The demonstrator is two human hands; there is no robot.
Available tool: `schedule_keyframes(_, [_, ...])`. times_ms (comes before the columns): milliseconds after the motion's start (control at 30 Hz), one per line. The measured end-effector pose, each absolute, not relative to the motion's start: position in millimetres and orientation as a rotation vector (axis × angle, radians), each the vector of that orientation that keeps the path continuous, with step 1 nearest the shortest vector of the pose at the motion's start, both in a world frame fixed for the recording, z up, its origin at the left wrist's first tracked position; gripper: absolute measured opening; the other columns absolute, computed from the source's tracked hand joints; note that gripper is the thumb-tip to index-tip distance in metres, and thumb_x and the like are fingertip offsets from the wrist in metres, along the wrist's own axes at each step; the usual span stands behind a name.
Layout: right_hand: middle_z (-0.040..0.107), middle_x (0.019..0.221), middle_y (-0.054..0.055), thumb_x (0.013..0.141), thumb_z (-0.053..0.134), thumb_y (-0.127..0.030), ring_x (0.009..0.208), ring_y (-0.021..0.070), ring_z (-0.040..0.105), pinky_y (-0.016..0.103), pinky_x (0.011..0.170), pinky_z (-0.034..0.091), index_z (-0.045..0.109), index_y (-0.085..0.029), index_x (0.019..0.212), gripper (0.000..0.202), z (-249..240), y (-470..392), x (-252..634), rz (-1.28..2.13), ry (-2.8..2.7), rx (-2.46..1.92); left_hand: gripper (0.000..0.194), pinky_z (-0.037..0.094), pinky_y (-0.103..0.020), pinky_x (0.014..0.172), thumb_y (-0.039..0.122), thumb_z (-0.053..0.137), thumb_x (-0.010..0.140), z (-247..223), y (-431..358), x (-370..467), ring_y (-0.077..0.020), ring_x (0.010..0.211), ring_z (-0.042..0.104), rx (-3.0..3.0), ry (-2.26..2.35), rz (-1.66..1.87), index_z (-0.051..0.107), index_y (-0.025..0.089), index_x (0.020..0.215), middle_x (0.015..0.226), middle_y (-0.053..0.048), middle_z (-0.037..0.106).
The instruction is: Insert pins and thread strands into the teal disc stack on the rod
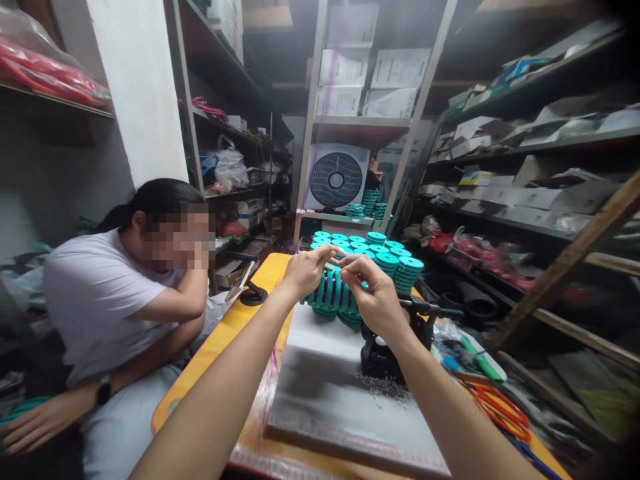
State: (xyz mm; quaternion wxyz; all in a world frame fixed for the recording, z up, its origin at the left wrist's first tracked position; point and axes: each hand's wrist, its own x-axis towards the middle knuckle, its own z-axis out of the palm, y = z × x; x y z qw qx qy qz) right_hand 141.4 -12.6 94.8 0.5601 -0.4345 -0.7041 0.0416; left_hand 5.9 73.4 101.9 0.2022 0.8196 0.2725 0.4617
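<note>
Head view: fingers (pixel 359 268) by teal spool (pixel 331 288), carton lettering unreadable (pixel 342 67)

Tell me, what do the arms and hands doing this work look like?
Human and bare: the left hand and right hand wear no gloves, and the left forearm and right forearm show no sleeve, watch, cable or marking. Each narrows toward the wrist. Whether rings are worn, I cannot tell.

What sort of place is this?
Probably a workshop doubling as storeroom: stacked teal ribbed cylinders, small grey pieces scattered on a flat pale board, and white rectangular boxes on grey metal shelving.
</note>
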Motion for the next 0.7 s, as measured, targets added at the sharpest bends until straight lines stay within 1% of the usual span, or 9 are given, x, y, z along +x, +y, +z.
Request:
schedule_keyframes(67, [0.062, 0.097, 0.002, 0.092, 0.045, -0.034, 0.080, 0.0140, 0.060, 0.025, 0.065, 0.046, 0.049, -0.023, 0.080, 0.017, 85.7, -23.4, 134.5, 0.175, -1.671, -0.996, 0.034, 0.050, -0.022, 0.064, 0.042, 0.035, 0.096, 102.5, 74.1, 5.8, -0.0158, 0.076, 0.071, 2.316, 0.756, 1.270, 0.064, 0.028, 0.107, 0.082, 0.001, 0.074])
schedule_keyframes(133, [0.061, 0.087, 0.000, 0.094, 0.042, -0.034, 0.071, 0.0124, 0.059, 0.023, 0.059, 0.044, 0.049, -0.023, 0.082, 0.017, 71.4, -32.3, 127.5, 0.190, -1.689, -1.035, 0.035, 0.050, -0.022, 0.065, 0.043, 0.034, 0.096, 102.5, 74.3, 5.7, -0.0155, 0.075, 0.072, 2.315, 0.748, 1.263, 0.063, 0.026, 0.106, 0.078, 0.001, 0.074])
schedule_keyframes(200, [0.058, 0.076, -0.001, 0.095, 0.042, -0.031, 0.066, 0.0123, 0.055, 0.023, 0.059, 0.041, 0.050, -0.023, 0.081, 0.019, 52.9, -37.6, 120.4, 0.126, -1.688, -1.113, 0.038, 0.050, -0.022, 0.067, 0.045, 0.032, 0.096, 101.6, 74.5, 5.7, -0.0154, 0.075, 0.072, 2.311, 0.734, 1.257, 0.063, 0.026, 0.106, 0.077, 0.001, 0.075])
schedule_keyframes(267, [0.055, 0.070, 0.000, 0.095, 0.041, -0.027, 0.064, 0.0129, 0.052, 0.024, 0.060, 0.039, 0.051, -0.021, 0.078, 0.021, 33.2, -37.4, 113.5, 0.042, -1.673, -1.177, 0.038, 0.051, -0.023, 0.069, 0.046, 0.033, 0.096, 100.2, 74.9, 5.7, -0.0157, 0.075, 0.072, 2.321, 0.738, 1.275, 0.063, 0.027, 0.106, 0.077, 0.001, 0.075])
schedule_keyframes(433, [0.057, 0.072, 0.004, 0.092, 0.038, -0.017, 0.068, 0.0158, 0.053, 0.027, 0.064, 0.038, 0.055, -0.019, 0.079, 0.022, 1.0, -26.1, 104.1, -0.067, -1.713, -1.237, 0.036, 0.050, -0.025, 0.072, 0.045, 0.034, 0.096, 98.3, 75.5, 5.1, -0.0172, 0.078, 0.072, 2.368, 0.764, 1.320, 0.064, 0.028, 0.108, 0.079, 0.001, 0.076])
schedule_keyframes(500, [0.060, 0.075, 0.004, 0.092, 0.040, -0.017, 0.066, 0.0151, 0.055, 0.026, 0.062, 0.039, 0.059, -0.019, 0.085, 0.021, 1.4, -31.0, 104.5, -0.071, -1.779, -1.237, 0.037, 0.051, -0.025, 0.072, 0.046, 0.034, 0.096, 97.4, 76.2, 5.7, -0.0174, 0.078, 0.072, 2.332, 0.746, 1.326, 0.064, 0.028, 0.108, 0.078, 0.000, 0.076])
schedule_keyframes(600, [0.067, 0.089, 0.003, 0.092, 0.048, -0.023, 0.063, 0.0126, 0.057, 0.024, 0.059, 0.041, 0.063, -0.023, 0.105, 0.019, 18.8, -52.1, 109.5, -0.068, -1.898, -1.214, 0.040, 0.054, -0.027, 0.069, 0.051, 0.035, 0.094, 94.5, 79.0, 8.0, -0.0173, 0.075, 0.072, 2.181, 0.616, 1.353, 0.064, 0.028, 0.107, 0.086, -0.001, 0.075])
schedule_keyframes(633, [0.067, 0.094, 0.003, 0.092, 0.049, -0.026, 0.065, 0.0125, 0.058, 0.024, 0.060, 0.042, 0.062, -0.024, 0.109, 0.021, 28.9, -59.4, 112.3, -0.091, -1.909, -1.198, 0.041, 0.054, -0.027, 0.068, 0.052, 0.035, 0.093, 93.4, 80.1, 8.9, -0.0174, 0.075, 0.072, 2.130, 0.567, 1.365, 0.064, 0.027, 0.106, 0.091, -0.001, 0.075])
schedule_keyframes(700, [0.067, 0.096, 0.005, 0.093, 0.048, -0.028, 0.075, 0.0146, 0.061, 0.026, 0.067, 0.044, 0.065, -0.025, 0.107, 0.022, 53.5, -67.5, 119.7, -0.205, -1.866, -1.189, 0.041, 0.055, -0.027, 0.067, 0.054, 0.037, 0.092, 91.6, 81.7, 10.3, -0.0179, 0.077, 0.072, 2.070, 0.513, 1.384, 0.065, 0.027, 0.105, 0.098, -0.002, 0.073])
